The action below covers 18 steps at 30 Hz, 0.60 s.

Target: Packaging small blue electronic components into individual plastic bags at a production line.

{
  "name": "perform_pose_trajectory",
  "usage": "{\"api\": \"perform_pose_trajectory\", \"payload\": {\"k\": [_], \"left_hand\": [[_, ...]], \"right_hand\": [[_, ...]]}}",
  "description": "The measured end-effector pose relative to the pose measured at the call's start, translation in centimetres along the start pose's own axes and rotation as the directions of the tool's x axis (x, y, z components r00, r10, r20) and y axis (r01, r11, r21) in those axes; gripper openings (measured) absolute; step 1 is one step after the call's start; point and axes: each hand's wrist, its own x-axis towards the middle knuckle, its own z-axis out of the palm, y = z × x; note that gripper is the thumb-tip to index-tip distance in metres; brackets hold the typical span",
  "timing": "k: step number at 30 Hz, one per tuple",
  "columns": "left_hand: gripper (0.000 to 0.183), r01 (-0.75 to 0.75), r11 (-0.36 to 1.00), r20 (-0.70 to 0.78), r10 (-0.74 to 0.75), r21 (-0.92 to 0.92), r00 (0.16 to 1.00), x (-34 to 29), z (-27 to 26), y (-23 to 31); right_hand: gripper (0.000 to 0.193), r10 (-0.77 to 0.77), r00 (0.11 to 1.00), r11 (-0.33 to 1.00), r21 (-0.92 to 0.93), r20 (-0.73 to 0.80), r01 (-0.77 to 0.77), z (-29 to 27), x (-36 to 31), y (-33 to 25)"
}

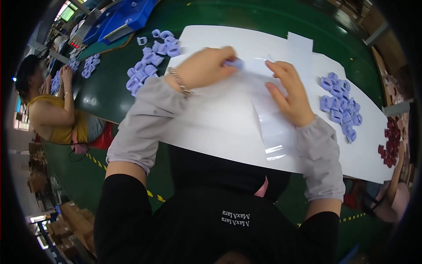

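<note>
My left hand [204, 68] is closed, with a small lavender plastic piece [234, 64] pinched at its fingertips, blurred by motion. To its right, my right hand [292, 94] has thumb and fingers apart and holds nothing that I can make out. Beneath and beside the right hand lies a clear plastic film or bag [274, 134], shiny with reflections, on white sheets [211, 119] over the table. One pile of lavender pieces [147, 66] lies beyond my left forearm. A second lavender pile [340, 103] rests on the white sheet to the right.
A blue bin [127, 20] stands at the far left of the green table [246, 13]. Dark red pieces [390, 143] lie at the right end. A person in yellow [59, 105] handles lavender pieces at left; another person's arm [397, 169] reaches in at right.
</note>
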Motion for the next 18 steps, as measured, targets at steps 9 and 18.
{"api": "perform_pose_trajectory", "payload": {"k": [9, 18], "left_hand": [[0.036, -0.026, 0.707, -0.240, -0.205, -0.707, 0.949, 5.6, 8.4, 1.7], [0.023, 0.073, 0.756, -0.103, -0.184, -0.650, 0.977, 5.2, 8.1, 2.0]], "right_hand": [[0.030, 0.510, 0.856, 0.672, 0.583, 0.081, -0.456, -0.3, -0.4, 4.4], [0.046, 0.485, 0.868, 0.610, 0.671, 0.103, -0.421, 0.0, -0.9, 3.5]]}}
